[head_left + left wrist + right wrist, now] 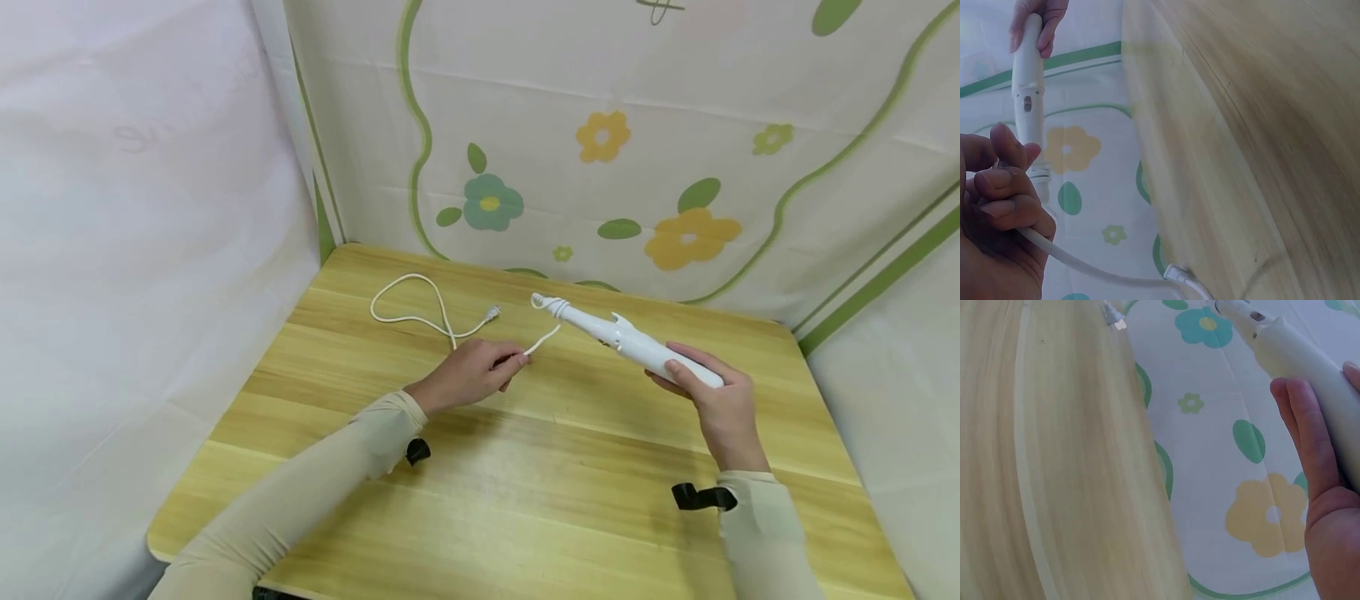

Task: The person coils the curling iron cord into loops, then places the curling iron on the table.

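Note:
My right hand [723, 408] grips a white curling iron [645, 346] by its thick end, thumb on top, and holds it slanted over the table. The narrow end points left, with turns of its white cord [543, 340] wound around it. A small switch shows on its body in the left wrist view. Left of it, my left hand [476, 371] pinches the cord between thumb and curled fingers. Beyond this hand the cord lies in a loop on the table, ending in a plug [492, 313].
The wooden table [510, 500] has its back edge against a white cloth [540, 100] printed with flowers. Plain white cloth hangs at the left and right sides. A black strap [705, 497] hangs near the right wrist, another piece [417, 451] near the left.

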Demonstrator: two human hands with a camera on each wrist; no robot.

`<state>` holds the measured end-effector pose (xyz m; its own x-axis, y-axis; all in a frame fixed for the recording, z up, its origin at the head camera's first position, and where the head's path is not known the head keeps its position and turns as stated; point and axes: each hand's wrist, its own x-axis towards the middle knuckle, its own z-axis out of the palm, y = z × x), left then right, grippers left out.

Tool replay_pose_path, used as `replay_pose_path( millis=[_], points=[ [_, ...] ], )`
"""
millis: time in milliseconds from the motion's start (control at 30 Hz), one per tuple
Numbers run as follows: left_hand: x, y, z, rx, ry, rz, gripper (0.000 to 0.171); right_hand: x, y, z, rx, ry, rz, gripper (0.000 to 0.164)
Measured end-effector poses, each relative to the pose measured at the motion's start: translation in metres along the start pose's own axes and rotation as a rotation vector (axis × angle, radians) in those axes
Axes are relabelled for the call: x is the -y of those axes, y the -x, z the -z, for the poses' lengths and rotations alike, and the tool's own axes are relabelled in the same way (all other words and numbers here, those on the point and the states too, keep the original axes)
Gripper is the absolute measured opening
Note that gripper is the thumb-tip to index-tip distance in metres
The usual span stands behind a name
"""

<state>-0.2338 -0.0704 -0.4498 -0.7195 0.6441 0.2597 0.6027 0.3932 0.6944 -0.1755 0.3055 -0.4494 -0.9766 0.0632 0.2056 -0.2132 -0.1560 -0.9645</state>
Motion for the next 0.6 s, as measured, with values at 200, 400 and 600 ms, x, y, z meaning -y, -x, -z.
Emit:
replay_pose_path(
  millis=[200, 400, 600],
  points=[
    [-0.006, 0.0, 0.004, -0.029, -0.077, -0.036, 0.026, -0.007, 0.001, 0.007, -0.012, 0.026, -0.049, 0.042],
    [-0.007, -0.006, 0.016, -0.101, -0.224, -0.133, 0.021, -0.01, 0.008, 0.013, 0.091, 0.181, -0.132, 0.043],
    [-0.005, -0.01, 0.025, -0.146, -0.285, -0.165, 0.019, -0.012, 0.012, 0.011, 0.235, 0.304, -0.14, 0.039]
  ],
)
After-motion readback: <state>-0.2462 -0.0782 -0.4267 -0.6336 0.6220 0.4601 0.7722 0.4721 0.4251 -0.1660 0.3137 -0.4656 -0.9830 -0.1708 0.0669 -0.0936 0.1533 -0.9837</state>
